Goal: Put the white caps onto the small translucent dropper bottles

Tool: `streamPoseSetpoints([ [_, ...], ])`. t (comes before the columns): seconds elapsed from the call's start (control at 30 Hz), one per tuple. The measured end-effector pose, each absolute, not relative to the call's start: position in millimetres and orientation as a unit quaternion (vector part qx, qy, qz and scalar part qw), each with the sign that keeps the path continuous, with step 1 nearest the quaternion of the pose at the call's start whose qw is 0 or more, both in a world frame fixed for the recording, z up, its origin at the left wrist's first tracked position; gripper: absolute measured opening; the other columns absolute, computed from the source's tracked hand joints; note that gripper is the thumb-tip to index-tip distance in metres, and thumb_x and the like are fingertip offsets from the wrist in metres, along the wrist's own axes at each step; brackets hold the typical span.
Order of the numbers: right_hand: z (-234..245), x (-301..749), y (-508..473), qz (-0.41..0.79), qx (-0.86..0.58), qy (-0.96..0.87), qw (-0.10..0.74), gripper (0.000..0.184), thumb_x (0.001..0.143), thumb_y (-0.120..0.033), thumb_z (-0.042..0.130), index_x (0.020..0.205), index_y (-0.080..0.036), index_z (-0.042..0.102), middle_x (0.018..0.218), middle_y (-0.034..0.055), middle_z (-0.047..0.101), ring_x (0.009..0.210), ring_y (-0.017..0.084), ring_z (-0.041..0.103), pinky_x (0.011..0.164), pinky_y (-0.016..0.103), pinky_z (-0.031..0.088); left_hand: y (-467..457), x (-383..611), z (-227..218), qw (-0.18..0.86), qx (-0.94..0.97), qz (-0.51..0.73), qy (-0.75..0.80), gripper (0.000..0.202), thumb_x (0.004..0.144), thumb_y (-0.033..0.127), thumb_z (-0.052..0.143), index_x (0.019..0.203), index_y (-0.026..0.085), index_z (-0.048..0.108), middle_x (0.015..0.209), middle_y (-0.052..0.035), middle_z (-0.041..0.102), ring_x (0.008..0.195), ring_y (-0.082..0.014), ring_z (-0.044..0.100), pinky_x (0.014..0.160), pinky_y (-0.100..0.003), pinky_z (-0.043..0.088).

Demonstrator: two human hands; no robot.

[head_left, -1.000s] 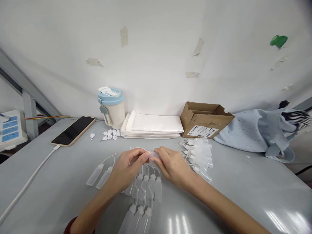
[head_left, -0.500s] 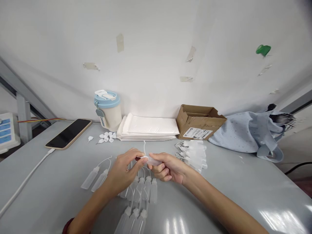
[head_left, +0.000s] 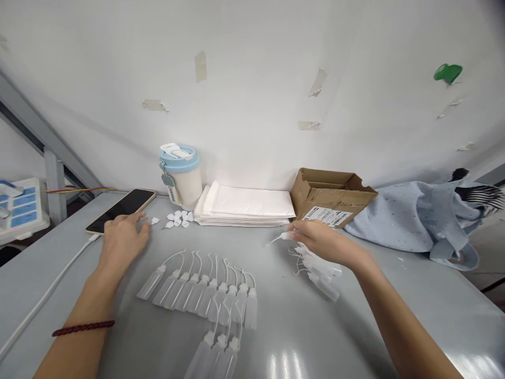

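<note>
Nozzle (head_left: pixel 285 236) slants left and nearward, pinched by right hand (head_left: pixel 322 239) (left hand (head_left: pixel 122 239) loosely spread).

Whitish translucent bottles (head_left: pixel 197 297), grey table (head_left: pixel 158 345), brown box (head_left: pixel 335 197), dark-red bracelet (head_left: pixel 83 328), black-and-white striped cloth (head_left: pixel 481 191)

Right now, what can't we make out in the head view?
Head view:
Black-screened phone with a beige edge: partly hidden by the left hand.
White, thin-tipped plastic piece: rear covered by the right hand.
Three translucent plastic bottles nearest the camera: bases cut off by the lower edge.
Open brown cardboard box: near wall hides the floor.
Its white label: print too small.
</note>
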State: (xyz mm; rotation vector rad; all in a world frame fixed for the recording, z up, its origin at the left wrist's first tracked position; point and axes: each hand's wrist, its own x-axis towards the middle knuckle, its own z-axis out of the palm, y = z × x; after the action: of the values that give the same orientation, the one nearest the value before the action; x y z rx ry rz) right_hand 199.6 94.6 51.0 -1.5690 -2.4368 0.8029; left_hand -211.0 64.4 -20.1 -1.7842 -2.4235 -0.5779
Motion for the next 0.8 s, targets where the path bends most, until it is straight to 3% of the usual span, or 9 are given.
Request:
streamPoseSetpoints([
  [0.17,64,216,98,0.223,-0.548,-0.806,-0.001,0.023,0.087,-0.02,0.044,0.099,-0.02,0.063,0.098,0.0086,0.064,0.09,0.024,0.058,0.073,0.03,0.04,73,-221,-37,0.041,-0.615,-0.13,-0.777,0.029,0.09,0.034,0.052,0.11,0.013,0.058,0.11,-0.0088,0.062,0.102,-0.0235,0.058,0.09,-0.045,0.044],
  [0.3,71,227,100,0.19,-0.577,-0.794,-0.027,0.025,0.088,-0.017,0.04,0.102,-0.02,0.061,0.102,0.0087,0.064,0.093,0.023,0.058,0.073,0.029,0.041,76,-223,-41,0.053,-0.623,-0.112,-0.773,0.037,0.091,0.036,0.042,0.107,0.01,0.063,0.104,-0.0147,0.065,0.102,-0.0287,0.057,0.089,-0.041,0.042],
  [0.47,69,231,102,0.142,-0.614,-0.774,-0.06,0.03,0.086,-0.011,0.042,0.109,-0.02,0.058,0.103,0.0095,0.063,0.093,0.023,0.059,0.07,0.028,0.042,78,-223,-40,0.057,-0.621,-0.1,-0.776,0.036,0.087,0.038,0.042,0.096,0.012,0.065,0.096,-0.014,0.068,0.09,-0.0288,0.061,0.077,-0.034,0.044],
  [0.67,71,218,97,0.066,-0.651,-0.745,-0.129,0.022,0.081,-0.004,0.045,0.091,-0.012,0.062,0.091,0.0156,0.064,0.081,0.027,0.061,0.059,0.03,0.038,77,-222,-39,0.054,-0.621,-0.096,-0.776,0.034,0.084,0.038,0.043,0.09,0.013,0.066,0.093,-0.013,0.07,0.085,-0.0284,0.062,0.071,-0.03,0.042],
  [0.8,80,206,82,0.003,-0.645,-0.752,-0.14,0.016,0.086,-0.008,0.046,0.091,-0.009,0.061,0.084,0.016,0.064,0.084,0.03,0.06,0.062,0.033,0.038,76,-219,-38,0.058,-0.625,-0.103,-0.771,0.033,0.083,0.038,0.043,0.089,0.015,0.065,0.089,-0.0108,0.07,0.084,-0.0274,0.061,0.071,-0.029,0.041],
])
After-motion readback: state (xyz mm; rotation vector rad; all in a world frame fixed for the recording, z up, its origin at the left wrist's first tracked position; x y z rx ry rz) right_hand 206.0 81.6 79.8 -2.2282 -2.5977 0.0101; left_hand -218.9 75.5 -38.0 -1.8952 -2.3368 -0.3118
